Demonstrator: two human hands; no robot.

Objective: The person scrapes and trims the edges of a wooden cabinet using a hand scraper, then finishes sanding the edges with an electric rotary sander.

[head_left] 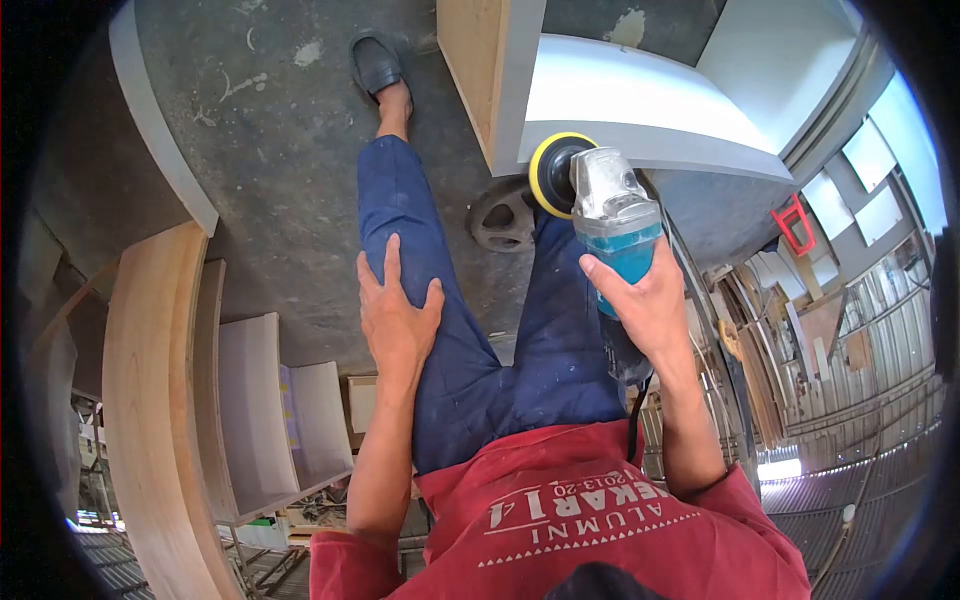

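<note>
My right hand (648,305) is wrapped around the teal body of an angle grinder (612,195). A round, yellow-edged pad (540,178) is fitted on the grinder's head. The pad is beside the grey front edge of a white-lined cabinet frame (640,145); I cannot tell if they touch. A dark cord hangs from the grinder's rear end. On the leg of my blue trousers (400,200) lies my left hand (395,315), fingers spread, with nothing in it.
Wooden cabinet pieces (150,370) stand close on my left. A round grey object with holes (497,222) sits on the stained concrete floor (270,130) between my legs. At right are a red plastic item (793,225) and leaning boards (755,355).
</note>
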